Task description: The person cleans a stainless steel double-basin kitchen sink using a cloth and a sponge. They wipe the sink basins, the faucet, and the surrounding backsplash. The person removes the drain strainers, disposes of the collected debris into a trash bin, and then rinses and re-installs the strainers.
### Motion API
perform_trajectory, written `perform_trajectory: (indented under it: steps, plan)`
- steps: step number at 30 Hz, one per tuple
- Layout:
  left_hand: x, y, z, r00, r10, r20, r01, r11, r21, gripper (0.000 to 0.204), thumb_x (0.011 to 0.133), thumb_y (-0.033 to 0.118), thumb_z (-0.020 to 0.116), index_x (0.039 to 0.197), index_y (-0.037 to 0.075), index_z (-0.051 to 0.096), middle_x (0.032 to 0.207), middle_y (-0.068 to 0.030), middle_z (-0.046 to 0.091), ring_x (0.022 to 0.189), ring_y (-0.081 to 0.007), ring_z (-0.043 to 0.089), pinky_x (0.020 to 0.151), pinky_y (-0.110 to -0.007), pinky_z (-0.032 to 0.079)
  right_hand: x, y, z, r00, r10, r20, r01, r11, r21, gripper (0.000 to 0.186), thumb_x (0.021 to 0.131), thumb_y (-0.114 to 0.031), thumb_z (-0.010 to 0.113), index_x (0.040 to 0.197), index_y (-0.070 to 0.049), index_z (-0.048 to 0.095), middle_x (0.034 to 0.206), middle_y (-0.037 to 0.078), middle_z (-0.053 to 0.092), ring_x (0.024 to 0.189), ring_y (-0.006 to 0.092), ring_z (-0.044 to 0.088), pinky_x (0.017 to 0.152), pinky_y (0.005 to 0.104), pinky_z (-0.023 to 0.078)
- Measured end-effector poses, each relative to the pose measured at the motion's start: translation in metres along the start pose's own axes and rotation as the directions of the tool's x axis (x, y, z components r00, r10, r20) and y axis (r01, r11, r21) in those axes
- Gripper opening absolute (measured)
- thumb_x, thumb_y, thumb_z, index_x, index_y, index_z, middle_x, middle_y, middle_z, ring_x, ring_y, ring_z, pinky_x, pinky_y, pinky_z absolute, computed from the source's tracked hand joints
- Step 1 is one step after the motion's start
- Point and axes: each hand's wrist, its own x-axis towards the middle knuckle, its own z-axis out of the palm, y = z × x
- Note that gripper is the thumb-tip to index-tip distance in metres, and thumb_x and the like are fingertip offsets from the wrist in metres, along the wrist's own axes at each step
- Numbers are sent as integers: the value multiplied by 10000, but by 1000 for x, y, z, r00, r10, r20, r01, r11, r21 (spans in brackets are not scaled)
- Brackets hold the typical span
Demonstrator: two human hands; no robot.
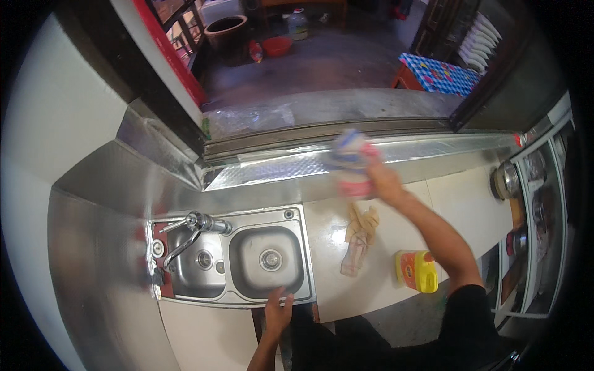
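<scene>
My right hand (383, 184) grips a red, white and blue cloth (352, 161), blurred by motion, raised by the foil-covered window ledge above the counter. My left hand (278, 309) has its fingers apart at the front rim of the steel double sink (300, 253); whether it touches the rim I cannot tell. A crumpled tan cloth (362, 226) lies on the counter right of the sink, below my right hand. A yellow plastic jug (421, 273) with a red label stands on the counter beside my right forearm.
A chrome faucet (201, 222) stands at the sink's back left. The white counter (464, 204) runs right to a glass-doored rack (535, 235) with metal pots. Beyond the window ledge (266, 176) are a checked-cloth table (439, 77), a red basin (277, 46) and a large pot (226, 37).
</scene>
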Motion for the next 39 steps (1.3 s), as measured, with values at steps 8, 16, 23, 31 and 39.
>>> perform_trajectory:
  steps: [8, 16, 23, 31, 39]
  plan:
    - [-19, -8, 9, 999, -51, 13, 51, 998, -28, 400, 957, 261, 687, 1229, -29, 642, 1200, -213, 669, 1043, -315, 682, 833, -368, 561, -37, 10, -74, 986, 103, -131, -127, 974, -189, 604, 710, -202, 868, 1144, -57, 473, 1178, 234, 619, 1081, 439, 619, 880, 485, 533]
    - [-8, -29, 11, 993, -120, -21, 115, 980, -162, 416, 939, 291, 689, 1210, -21, 648, 1230, -249, 652, 1165, -412, 616, 996, -436, 488, 128, -209, 88, 981, -191, -40, 186, 977, -102, 450, 760, -172, 756, 1130, -48, 533, 1299, 260, 570, 1207, 400, 577, 843, 500, 577]
    - [-14, -6, 0, 987, -147, -70, 132, 974, -185, 419, 939, 291, 692, 1215, -20, 646, 1230, -248, 652, 1160, -403, 625, 985, -429, 495, 153, -249, 133, 887, -452, -92, 447, 892, -67, 274, 827, -176, 658, 1046, -39, 567, 1466, 251, 469, 1325, 374, 509, 1033, 472, 464]
    - [-38, -23, 5, 987, -129, -99, 109, 976, -186, 409, 935, 284, 696, 1208, -17, 649, 1212, -239, 660, 1131, -406, 636, 961, -438, 510, 70, -141, 33, 987, -49, 152, 45, 999, 30, 337, 869, -201, 690, 1180, -89, 620, 1441, 154, 494, 1301, 321, 540, 977, 443, 533]
    - [-37, -48, 12, 984, -141, -106, 129, 985, -118, 397, 940, 251, 707, 1251, 11, 646, 1205, -204, 674, 1080, -345, 670, 858, -404, 551, 103, -180, 148, 665, -702, 254, 741, 581, -336, 415, 892, -293, 623, 1284, -161, 583, 1298, 66, 618, 1179, 215, 608, 888, 411, 489]
